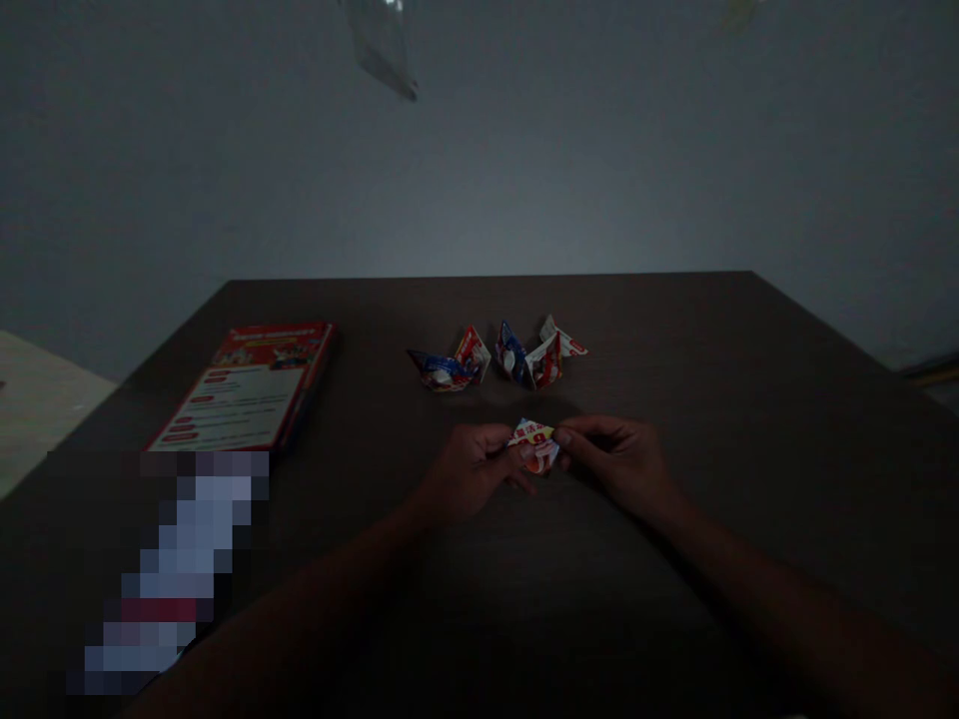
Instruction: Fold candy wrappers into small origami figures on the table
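Between my two hands is a small folded paper piece [536, 445], printed in red, white and yellow. My left hand [469, 471] pinches its left side, thumb in front. At its right corner, my right hand [621, 457] grips the paper between thumb and fingertips. Just beyond my hands, two folded paper shapes with pointed ends rest on the table: a blue and red one [448, 370] on the left and a blue, white and red one [535, 358] on the right.
A stack of printed leaflets [247, 389] with a red header lies on the left of the dark table [360, 310]. Nearer me on that side is a pixelated patch. Behind the table stands a plain wall [524, 150], with a clear plastic-looking object [382, 45] high on it.
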`<state>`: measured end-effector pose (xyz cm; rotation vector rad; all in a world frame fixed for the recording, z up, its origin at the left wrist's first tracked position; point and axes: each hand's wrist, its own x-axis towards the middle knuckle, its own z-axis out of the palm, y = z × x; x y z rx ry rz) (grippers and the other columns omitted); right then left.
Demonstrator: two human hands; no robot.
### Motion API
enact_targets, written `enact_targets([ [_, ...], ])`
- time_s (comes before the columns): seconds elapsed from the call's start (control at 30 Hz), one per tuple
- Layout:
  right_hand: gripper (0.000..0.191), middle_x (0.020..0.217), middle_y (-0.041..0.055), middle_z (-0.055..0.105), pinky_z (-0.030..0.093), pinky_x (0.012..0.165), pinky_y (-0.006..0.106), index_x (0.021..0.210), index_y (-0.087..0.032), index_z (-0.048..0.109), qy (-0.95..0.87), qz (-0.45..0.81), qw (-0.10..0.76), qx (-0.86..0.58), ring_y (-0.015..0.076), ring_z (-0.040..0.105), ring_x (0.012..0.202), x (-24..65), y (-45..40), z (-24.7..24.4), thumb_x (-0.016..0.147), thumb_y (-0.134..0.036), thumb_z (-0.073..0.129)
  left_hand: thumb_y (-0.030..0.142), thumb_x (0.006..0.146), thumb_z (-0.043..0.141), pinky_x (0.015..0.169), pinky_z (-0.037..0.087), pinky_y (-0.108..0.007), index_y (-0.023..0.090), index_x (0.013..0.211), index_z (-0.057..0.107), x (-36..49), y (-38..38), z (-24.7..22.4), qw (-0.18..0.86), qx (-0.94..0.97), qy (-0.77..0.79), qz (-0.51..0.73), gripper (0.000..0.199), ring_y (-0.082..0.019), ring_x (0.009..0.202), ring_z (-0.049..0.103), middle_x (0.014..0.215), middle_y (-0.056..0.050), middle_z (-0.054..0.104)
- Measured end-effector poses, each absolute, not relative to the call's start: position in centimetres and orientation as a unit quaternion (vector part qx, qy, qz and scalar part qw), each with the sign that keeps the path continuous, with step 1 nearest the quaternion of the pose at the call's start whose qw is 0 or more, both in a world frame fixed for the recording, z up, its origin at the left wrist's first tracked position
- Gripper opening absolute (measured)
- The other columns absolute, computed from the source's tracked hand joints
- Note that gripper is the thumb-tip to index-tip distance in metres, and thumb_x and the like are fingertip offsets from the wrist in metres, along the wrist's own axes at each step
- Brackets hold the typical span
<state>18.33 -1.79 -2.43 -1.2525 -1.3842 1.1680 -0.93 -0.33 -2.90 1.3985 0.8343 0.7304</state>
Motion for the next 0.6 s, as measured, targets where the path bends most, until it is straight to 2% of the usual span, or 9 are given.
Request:
enact_targets([
  [0.3,0.025,0.058,0.0023,0.065,0.047,0.053,0.025,0.078,-0.016,0.071,-0.547,0.475,0.461,-0.513,0.0127,0.058,0.053,18.35,-1.72,-2.54,0.072,-0.04,0.07,0.034,0.085,0.056,0.058,0.051,-0.022,0.01,0.081,0.066,-0.75,-0.31,-2.43,0.603,0.609,0.391,0.336,0.027,-0.014,0.059,0.067,0.069,-0.005,0.07],
  [0.6,0.028,0.057,0.0021,0.065,0.047,0.051,0.024,0.077,-0.015,0.071,-0.548,0.477,0.463,-0.508,0.0124,0.058,0.052,18.18,-1.75,-2.23,0.07,-0.042,0.071,0.037,0.085,0.055,0.057,0.05,-0.023,0.01,0.083,0.066,-0.69,-0.21,-2.81,0.616,0.594,0.386,0.344,0.029,-0.015,0.059,0.067,0.069,-0.006,0.071],
])
